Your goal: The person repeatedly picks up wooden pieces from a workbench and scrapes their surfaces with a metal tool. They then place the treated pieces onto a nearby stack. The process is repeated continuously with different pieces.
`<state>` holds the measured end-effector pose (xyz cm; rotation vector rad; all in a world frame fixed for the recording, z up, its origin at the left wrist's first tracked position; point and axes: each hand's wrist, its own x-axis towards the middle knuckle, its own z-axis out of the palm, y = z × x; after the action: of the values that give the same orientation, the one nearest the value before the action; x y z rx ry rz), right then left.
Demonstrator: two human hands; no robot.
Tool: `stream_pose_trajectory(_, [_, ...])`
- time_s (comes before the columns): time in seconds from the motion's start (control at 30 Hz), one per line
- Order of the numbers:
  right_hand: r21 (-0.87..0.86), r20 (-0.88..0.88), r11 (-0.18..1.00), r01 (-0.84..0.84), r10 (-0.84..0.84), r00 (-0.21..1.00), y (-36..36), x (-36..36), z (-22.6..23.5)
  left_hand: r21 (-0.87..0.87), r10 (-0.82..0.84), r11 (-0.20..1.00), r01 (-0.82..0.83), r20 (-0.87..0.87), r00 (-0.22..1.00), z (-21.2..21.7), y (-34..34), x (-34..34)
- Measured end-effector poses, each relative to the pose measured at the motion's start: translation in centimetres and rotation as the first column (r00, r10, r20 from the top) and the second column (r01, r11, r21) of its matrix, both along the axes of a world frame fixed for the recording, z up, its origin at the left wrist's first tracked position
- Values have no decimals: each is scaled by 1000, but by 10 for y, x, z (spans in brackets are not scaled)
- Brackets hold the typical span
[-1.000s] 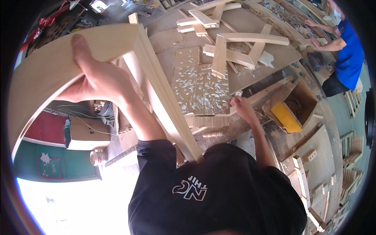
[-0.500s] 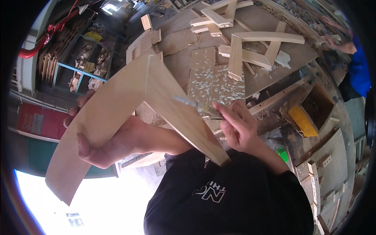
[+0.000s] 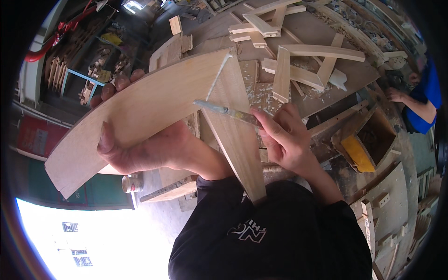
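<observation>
With the left hand (image 3: 140, 149) clamped around the curved wooden panel (image 3: 154, 112) held up before the chest, the right hand (image 3: 284, 140) pinches what seems a glue-smeared brush (image 3: 228, 112) at the joint, where a slipping grip could smear glue across the face.

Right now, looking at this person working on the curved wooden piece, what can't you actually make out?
- Head view: the tip of the thin tool in the right hand is too small to tell what it is.
- The left hand covers part of the curved wooden piece; its fingers wrap over the far edge.
- The lower end of the piece's straight board is hidden behind the black shirt.
- The person in blue is cut off by the picture's rim.
</observation>
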<state>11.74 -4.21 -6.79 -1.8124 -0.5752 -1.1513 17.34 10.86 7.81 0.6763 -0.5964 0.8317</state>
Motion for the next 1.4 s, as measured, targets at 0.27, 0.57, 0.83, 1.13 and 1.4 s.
stream_pose_trajectory(0.27, [22,-20,1000,-2,2,1000,-10,2,4,37,-61,997,62,-7,998,-2,4,-2])
stream_pose_trajectory(0.57, [17,-31,998,55,-54,998,-24,0,21,40,-130,991,129,40,991,-1,7,-8])
stream_pose_trajectory(0.83, [51,-23,995,81,-80,997,-31,5,21,41,-55,998,54,11,998,-2,3,-9])
stream_pose_trajectory(1.13, [106,38,989,99,-103,994,-30,23,12,-3,54,999,-54,-73,996,-7,5,0])
stream_pose_trajectory(1.4, [279,-147,941,191,-155,977,-36,42,-32,34,356,934,-355,-153,922,-18,0,20])
